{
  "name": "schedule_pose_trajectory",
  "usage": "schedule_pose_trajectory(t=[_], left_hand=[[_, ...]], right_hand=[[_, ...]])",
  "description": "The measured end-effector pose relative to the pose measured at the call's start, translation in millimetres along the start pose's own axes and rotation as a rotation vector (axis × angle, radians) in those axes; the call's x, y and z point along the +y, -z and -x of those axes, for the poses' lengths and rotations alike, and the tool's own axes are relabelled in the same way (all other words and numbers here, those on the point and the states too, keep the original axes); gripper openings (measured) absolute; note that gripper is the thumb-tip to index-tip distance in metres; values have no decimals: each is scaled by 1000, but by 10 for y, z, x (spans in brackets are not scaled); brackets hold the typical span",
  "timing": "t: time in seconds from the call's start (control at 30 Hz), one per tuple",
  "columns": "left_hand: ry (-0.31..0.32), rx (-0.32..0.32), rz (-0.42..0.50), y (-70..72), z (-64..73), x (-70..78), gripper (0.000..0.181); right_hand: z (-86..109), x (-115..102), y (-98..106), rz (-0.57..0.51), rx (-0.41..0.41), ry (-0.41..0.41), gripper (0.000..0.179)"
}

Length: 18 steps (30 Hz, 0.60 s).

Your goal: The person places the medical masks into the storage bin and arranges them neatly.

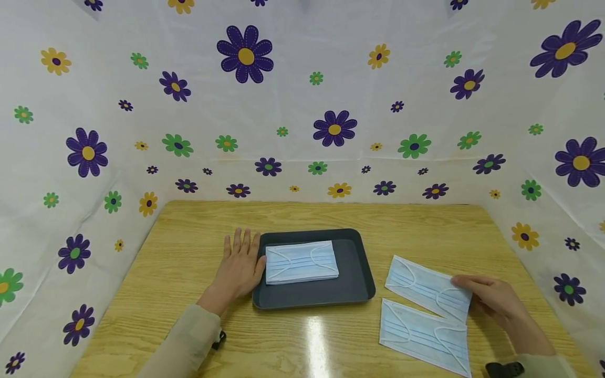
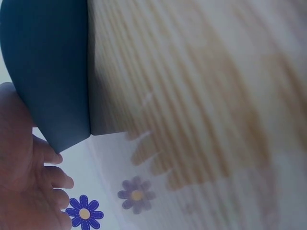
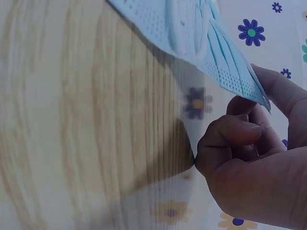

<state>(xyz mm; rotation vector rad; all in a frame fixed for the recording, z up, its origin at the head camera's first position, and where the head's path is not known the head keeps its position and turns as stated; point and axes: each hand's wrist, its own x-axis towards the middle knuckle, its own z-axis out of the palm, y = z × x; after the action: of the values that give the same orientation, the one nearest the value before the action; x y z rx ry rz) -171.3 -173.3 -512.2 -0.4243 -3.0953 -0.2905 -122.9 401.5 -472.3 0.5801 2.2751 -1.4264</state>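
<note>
A dark grey tray (image 1: 352, 281) lies mid-table with a small stack of light blue face masks (image 1: 302, 262) in its left part. My left hand (image 1: 242, 268) rests flat at the tray's left rim, fingers straight and thumb at the edge. At the right, my right hand (image 1: 493, 302) pinches the right end of a face mask (image 1: 420, 283) between thumb and fingers. In the right wrist view that mask (image 3: 225, 57) is raised off the wood at the held end. Another face mask (image 1: 420, 336) lies just nearer me, partly overlapped by the held one.
The wooden table (image 1: 212, 215) is glossy and reflects light near its front. A white flower-printed cloth (image 1: 293, 94) stands around its back and sides. Bare wood separates the tray from the masks at the right.
</note>
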Motion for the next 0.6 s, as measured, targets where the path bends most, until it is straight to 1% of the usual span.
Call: schedule_pose_trajectory(t=[0.1,0.2,0.27,0.37,0.43,0.5,0.6], left_hand=[[-2,2,3,-1,1,2,69],[-6,5,0,1,1,3,69],[-9,7,-1,5,0,3,68],[-11,7,-2,12,-1,3,68],[-10,6,-2,16,-1,3,68],[-10,5,-3,19,0,4,68],[-11,5,-3,16,-1,4,68]], right_hand=[[-24,-11,-20,21,9,23,51],[-37,-21,-36,33,2,51,49],[-39,-39,-43,30,-15,69,51],[-46,-73,-66,28,-21,78,66],[-54,-94,-87,21,-11,74,75],[-62,-109,-106,18,13,73,80],[-65,-130,-119,-7,33,81,77]])
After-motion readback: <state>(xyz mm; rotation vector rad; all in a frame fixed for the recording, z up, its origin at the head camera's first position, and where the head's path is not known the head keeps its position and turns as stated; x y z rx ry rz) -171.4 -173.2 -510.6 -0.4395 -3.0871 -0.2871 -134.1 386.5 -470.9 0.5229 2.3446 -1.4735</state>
